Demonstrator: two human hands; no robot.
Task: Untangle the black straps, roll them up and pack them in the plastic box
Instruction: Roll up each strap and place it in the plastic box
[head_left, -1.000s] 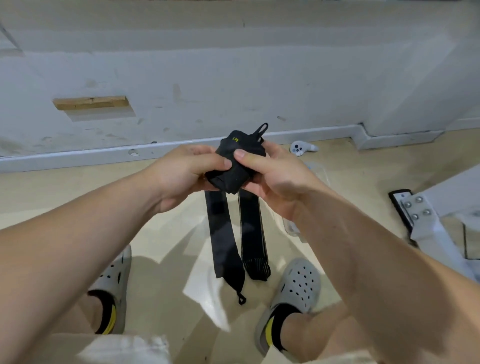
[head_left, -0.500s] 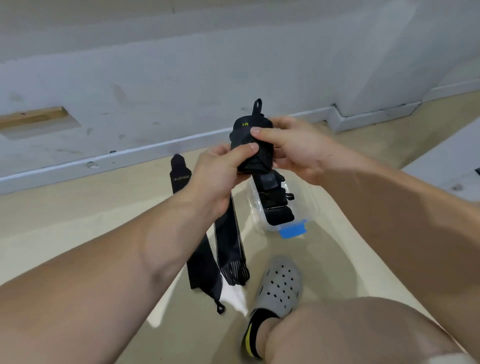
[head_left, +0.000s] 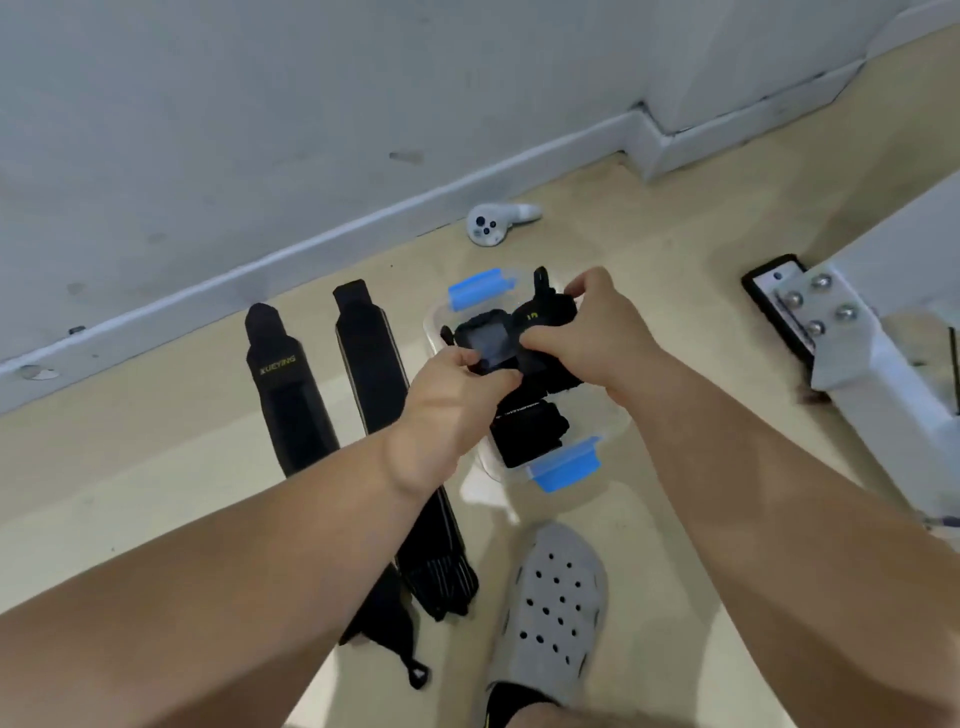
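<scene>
A clear plastic box (head_left: 613, 415) with blue clips stands on the floor in mid view. Both hands hold a rolled black strap (head_left: 540, 317) down over its far half. My left hand (head_left: 452, 400) pinches the roll's near left side, my right hand (head_left: 587, 327) grips its right side. Another rolled strap (head_left: 530, 431) lies in the box's near half. Two flat black straps (head_left: 288, 384) (head_left: 371, 358) lie side by side on the floor left of the box, partly under my left forearm.
A white handheld controller (head_left: 491, 222) lies by the skirting board beyond the box. A white metal frame foot with bolts (head_left: 826, 322) sits at right. My grey clog (head_left: 556, 603) stands just in front of the box.
The hands have carried the rolled strap from chest height down into the box. The view has tilted downward, bringing the box and the flat straps into fuller sight.
</scene>
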